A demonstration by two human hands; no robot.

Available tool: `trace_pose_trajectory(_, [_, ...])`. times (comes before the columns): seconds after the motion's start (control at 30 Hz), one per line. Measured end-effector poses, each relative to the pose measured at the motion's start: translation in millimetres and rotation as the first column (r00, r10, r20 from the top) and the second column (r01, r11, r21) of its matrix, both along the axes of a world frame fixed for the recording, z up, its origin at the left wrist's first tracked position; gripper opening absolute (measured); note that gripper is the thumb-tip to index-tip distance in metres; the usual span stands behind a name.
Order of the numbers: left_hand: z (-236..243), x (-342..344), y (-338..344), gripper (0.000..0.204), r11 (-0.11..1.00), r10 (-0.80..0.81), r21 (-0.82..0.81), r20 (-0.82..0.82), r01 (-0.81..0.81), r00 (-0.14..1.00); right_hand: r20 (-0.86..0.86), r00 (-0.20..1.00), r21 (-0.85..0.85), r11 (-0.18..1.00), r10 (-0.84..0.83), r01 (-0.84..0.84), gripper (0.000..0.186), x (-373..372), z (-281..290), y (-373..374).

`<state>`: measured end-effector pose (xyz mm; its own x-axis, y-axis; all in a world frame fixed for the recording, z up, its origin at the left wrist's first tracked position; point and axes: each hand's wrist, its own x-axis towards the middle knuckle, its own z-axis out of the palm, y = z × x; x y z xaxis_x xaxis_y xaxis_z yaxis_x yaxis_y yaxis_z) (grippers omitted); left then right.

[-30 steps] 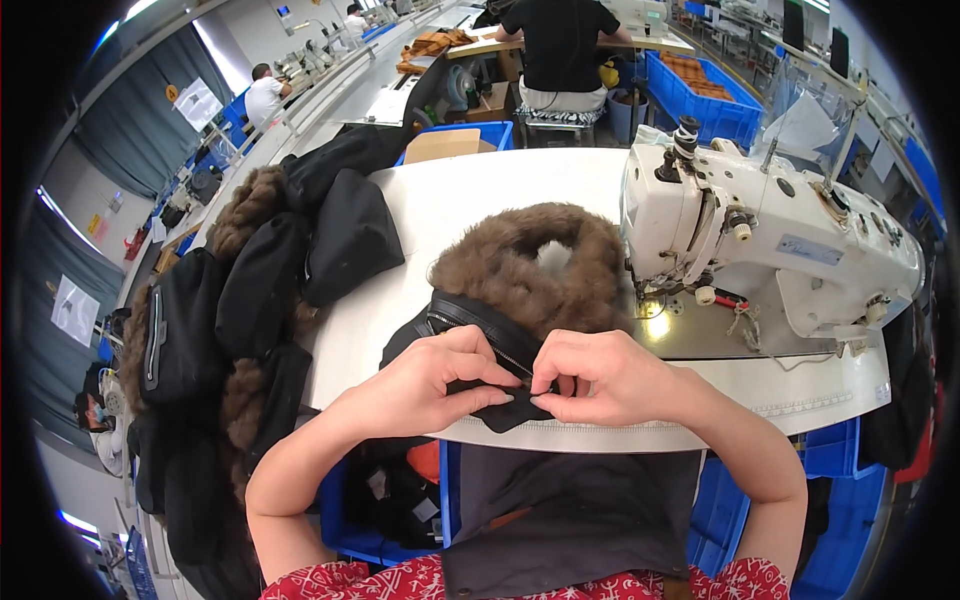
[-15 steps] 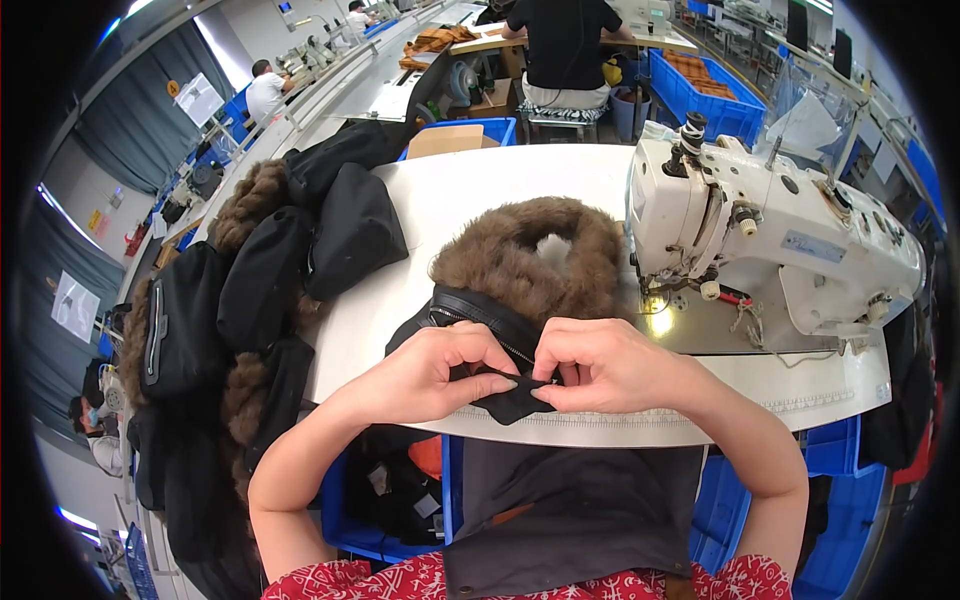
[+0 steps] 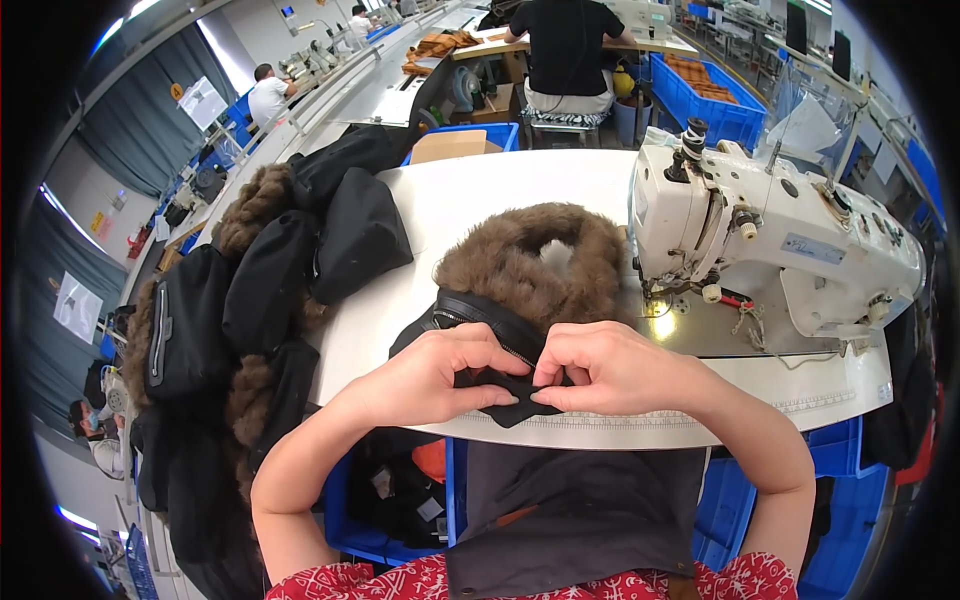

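Observation:
A black fabric bag [image 3: 415,325] with a brown fur loop [image 3: 510,255] lies on the white sewing table [image 3: 480,172], near its front edge. A metal zipper [image 3: 478,325] runs across the bag just beyond my fingers. My left hand [image 3: 455,370] pinches the black cloth [image 3: 512,408] between thumb and fingers. Close beside it, my right hand [image 3: 595,370] pinches the same cloth from the other side. Part of the bag is hidden under my hands. To the right of the fur stands a white sewing machine [image 3: 760,225], its lamp lit, apart from both hands.
Several black bags [image 3: 270,265] with brown fur are heaped along the table's left side. A blue bin [image 3: 400,545] with dark pieces sits below the table edge. Behind the table is a blue crate [image 3: 510,135] with cardboard. A co-worker [image 3: 568,50] sits farther back.
Both hands keep their pinch on the cloth and have shifted only slightly. The cloth's lower flap hangs at a slightly different angle between the thumbs.

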<state>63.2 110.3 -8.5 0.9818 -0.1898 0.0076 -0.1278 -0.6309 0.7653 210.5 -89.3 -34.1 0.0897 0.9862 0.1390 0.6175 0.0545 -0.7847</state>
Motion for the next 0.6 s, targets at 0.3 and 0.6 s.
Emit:
trace_pose_trajectory(0.3, [-10,-1,2,0.017,0.987,-0.039,0.159,0.265,-0.004,0.963,0.094,0.991,0.229,0.971,-0.093,0.070,0.017,-16,-19,-3])
trace_pose_trajectory(0.6, [-90,38,-15,0.019,0.665,-0.225,0.655,0.634,-0.359,0.740,0.660,0.589,0.650,0.748,-0.467,-0.135,0.013,40,-112,56])
